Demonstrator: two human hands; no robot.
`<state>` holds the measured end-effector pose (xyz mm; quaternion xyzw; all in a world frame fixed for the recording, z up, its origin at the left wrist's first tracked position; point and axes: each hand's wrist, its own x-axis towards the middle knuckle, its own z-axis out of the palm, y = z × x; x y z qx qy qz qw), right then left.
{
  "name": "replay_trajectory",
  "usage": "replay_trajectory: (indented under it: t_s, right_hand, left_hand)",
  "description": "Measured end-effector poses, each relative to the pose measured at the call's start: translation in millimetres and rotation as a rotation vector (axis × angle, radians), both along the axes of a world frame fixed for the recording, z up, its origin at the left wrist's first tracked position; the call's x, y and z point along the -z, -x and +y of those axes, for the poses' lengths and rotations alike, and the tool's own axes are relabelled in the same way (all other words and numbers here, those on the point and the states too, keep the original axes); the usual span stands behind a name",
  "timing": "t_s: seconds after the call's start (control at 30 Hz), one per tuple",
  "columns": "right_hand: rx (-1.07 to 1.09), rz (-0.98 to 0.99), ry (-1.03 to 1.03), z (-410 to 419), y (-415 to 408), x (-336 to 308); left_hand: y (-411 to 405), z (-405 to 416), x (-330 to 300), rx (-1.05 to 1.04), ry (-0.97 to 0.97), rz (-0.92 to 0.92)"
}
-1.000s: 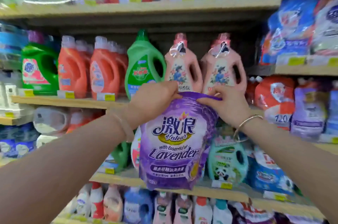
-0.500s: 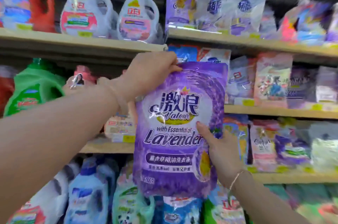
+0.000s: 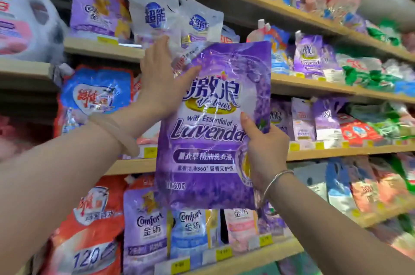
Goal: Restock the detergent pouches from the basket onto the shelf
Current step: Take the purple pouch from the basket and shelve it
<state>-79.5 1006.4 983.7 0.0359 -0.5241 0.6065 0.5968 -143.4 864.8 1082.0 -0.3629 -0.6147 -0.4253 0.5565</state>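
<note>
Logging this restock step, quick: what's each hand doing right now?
Left hand: open, fingers straight by the white pouches, thumb on the lavender pouch.
Right hand: closed on the lavender pouch's right edge, thumb in front.

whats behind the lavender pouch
Behind the lavender pouch run shelves of other pouches; white pouches show above its top, Comfort pouches below. The right hand has its fingers behind the right edge, hidden. The stock directly behind is covered.
</note>
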Motion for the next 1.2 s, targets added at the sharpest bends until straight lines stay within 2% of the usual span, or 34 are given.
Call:
replay_trajectory:
  t_s: [0.13,0.23,0.33,0.47,0.6,0.73,0.77,0.87,0.93,1.07,1.2]
  right_hand:
    - [0.125,0.033,-0.011,58,8,-13]
    - [0.22,0.066,-0.006,104,18,-24]
    - [0.271,0.094,0.001,148,32,-33]
    - [0.237,0.175,-0.047,214,48,-49]
    - [0.113,0.212,-0.124,275,52,-64]
    - [0.065,0.163,-0.183,341,59,-84]
    - [0.112,0.124,-0.207,356,62,-89]
    - [0.437,-0.091,-0.335,392,64,-101]
    - [0.567,-0.227,-0.347,407,68,-108]
    - [0.634,-0.359,-0.366,432,87,-117]
    - [0.6,-0.327,-0.362,453,109,-118]
  left_hand:
    - [18,63,9,0.53,-0.02,-0.338]
    - [30,110,21,0.656,0.026,-0.49]
    - [45,151,33,0.748,0.098,-0.535]
    - [58,202,40,0.642,0.24,-0.496]
    - [58,257,36,0.599,0.226,-0.416]
    - [58,319,20,0.558,0.168,-0.267]
    - [59,332,15,0.558,0.164,-0.236]
    - [69,366,3,0.545,0.171,-0.161]
    - [77,382,-4,0.477,0.153,-0.144]
    - [94,410,-12,0.392,0.145,-0.106]
    - [112,428,-14,0.261,0.122,-0.052]
